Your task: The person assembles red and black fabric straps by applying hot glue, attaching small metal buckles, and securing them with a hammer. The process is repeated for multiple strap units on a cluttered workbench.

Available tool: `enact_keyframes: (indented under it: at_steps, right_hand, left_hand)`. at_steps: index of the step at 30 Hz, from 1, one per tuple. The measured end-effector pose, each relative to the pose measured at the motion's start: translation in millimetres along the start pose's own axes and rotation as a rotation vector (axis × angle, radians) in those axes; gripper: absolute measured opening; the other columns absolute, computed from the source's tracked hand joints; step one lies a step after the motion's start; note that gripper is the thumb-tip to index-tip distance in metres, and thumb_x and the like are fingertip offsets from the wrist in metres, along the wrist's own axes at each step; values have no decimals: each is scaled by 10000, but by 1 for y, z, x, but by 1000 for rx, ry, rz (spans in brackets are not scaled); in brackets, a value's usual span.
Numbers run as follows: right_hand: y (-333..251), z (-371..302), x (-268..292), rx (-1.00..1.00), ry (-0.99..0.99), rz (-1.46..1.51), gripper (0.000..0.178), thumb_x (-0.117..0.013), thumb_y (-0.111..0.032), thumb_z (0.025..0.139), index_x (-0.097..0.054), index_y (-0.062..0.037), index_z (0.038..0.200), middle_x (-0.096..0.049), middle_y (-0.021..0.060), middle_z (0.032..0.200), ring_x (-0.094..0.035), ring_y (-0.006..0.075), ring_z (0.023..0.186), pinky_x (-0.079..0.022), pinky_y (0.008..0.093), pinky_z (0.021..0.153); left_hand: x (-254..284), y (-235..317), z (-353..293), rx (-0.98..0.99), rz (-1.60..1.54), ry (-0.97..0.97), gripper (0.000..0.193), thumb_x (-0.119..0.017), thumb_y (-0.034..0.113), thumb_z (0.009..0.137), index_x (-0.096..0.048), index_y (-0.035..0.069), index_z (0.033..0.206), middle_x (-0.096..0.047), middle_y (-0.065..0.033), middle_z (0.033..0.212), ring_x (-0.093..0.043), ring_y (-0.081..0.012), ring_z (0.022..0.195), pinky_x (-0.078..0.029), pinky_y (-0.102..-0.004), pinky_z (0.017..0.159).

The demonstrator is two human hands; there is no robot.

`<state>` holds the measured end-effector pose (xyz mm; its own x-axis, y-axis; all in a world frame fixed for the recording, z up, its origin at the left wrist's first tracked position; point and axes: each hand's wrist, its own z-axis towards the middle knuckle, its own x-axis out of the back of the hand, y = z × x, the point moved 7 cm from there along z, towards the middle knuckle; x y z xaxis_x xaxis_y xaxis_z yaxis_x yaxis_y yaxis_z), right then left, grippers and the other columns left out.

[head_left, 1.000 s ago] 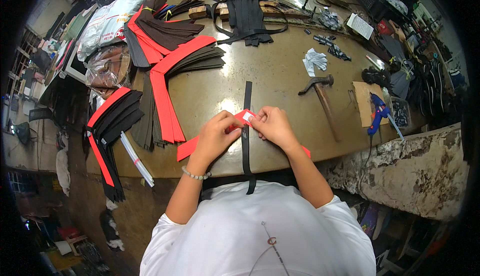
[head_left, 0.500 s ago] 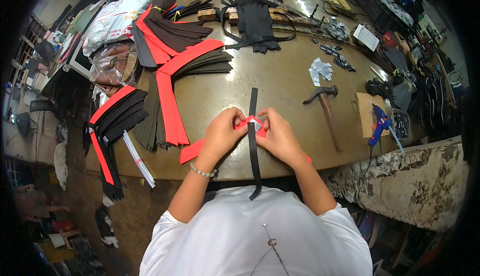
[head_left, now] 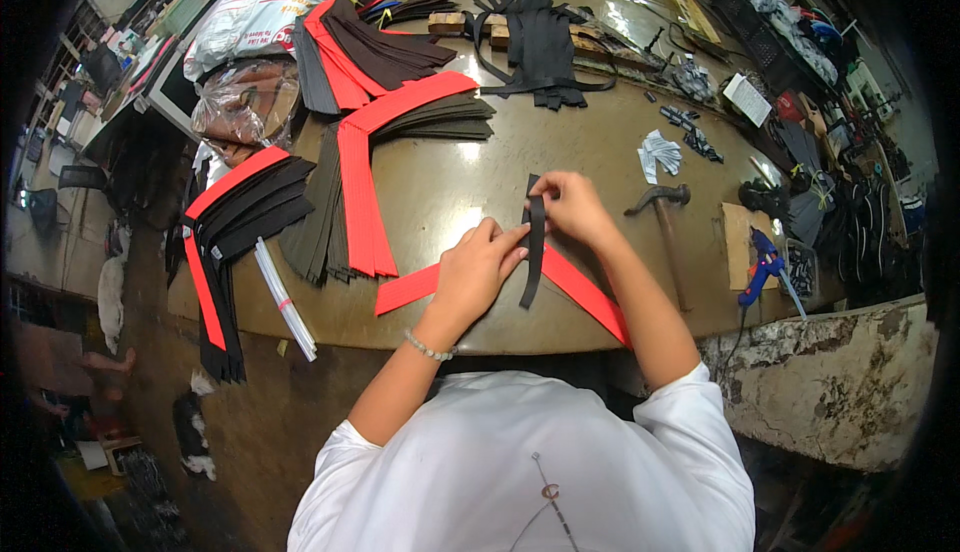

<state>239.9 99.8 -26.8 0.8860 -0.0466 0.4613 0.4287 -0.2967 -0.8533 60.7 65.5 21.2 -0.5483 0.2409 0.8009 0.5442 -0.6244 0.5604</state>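
Just in front of me on the table lies a V-shaped stack of red strips (head_left: pixel 585 292), its point hidden under my hands. A black strap (head_left: pixel 535 257) crosses that point, one end hanging down toward me. My left hand (head_left: pixel 478 267) grips the red strips near the point, its fingertips against the strap. With its fingers closed, my right hand (head_left: pixel 572 207) pinches the strap near its upper end. What lies beneath the fingers is hidden.
Fanned red and dark strip bundles (head_left: pixel 360 192) lie to the left, beside a bundle of white sticks (head_left: pixel 285 302). On the right are a hammer (head_left: pixel 668 242), small white tags (head_left: pixel 660 154) and a blue glue gun (head_left: pixel 765 267). More black straps (head_left: pixel 540 47) lie at the back.
My right hand has moved from the red strips up to the strap's upper end. The strap's near end reaches less far toward me. The whole view has shifted slightly.
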Motion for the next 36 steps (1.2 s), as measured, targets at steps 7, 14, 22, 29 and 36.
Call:
enact_keyframes:
  at_steps: [7,14,22,29,36]
  right_hand:
    - [-53,-82,30,621,568,-279,297,-546,55,869,-630,31,1153,-652,189,1127,-649,290,1004,-516,379,877]
    - [-25,-143,-33,671,190,-662,479,-572,72,751,-605,58,1229,-592,155,1280,-557,325,1057,-494,401,940]
    - [-28,-142,-33,684,234,-639,529,-567,104,739,-582,55,1266,-581,141,1320,-550,337,1037,-484,398,951]
    - [12,-155,76,307,891,-756,390,-572,-193,951,-555,22,1277,-602,212,1192,-523,391,1126,-391,471,1004]
    - [-23,-169,90,-3,629,-411,383,-532,-336,1004,-578,40,1058,-646,307,949,-630,496,815,-496,506,691]
  left_hand:
    - [-5,6,-2,-87,114,37,343,-618,262,936,-636,183,1269,-553,-64,922,-597,-234,833,-529,-374,626]
    - [-8,3,-2,-109,134,42,357,-589,272,958,-610,204,1307,-538,-63,904,-592,-230,819,-519,-376,601]
    - [-6,7,-2,-128,157,50,353,-589,267,958,-611,196,1303,-536,-62,895,-592,-224,829,-516,-370,604]
    - [3,5,-9,-108,44,10,352,-541,169,964,-580,129,1312,-546,-102,955,-593,-267,867,-509,-411,712]
    - [14,-20,-12,52,-370,65,383,-425,12,958,-450,63,1338,-478,-203,1145,-567,-359,984,-470,-447,860]
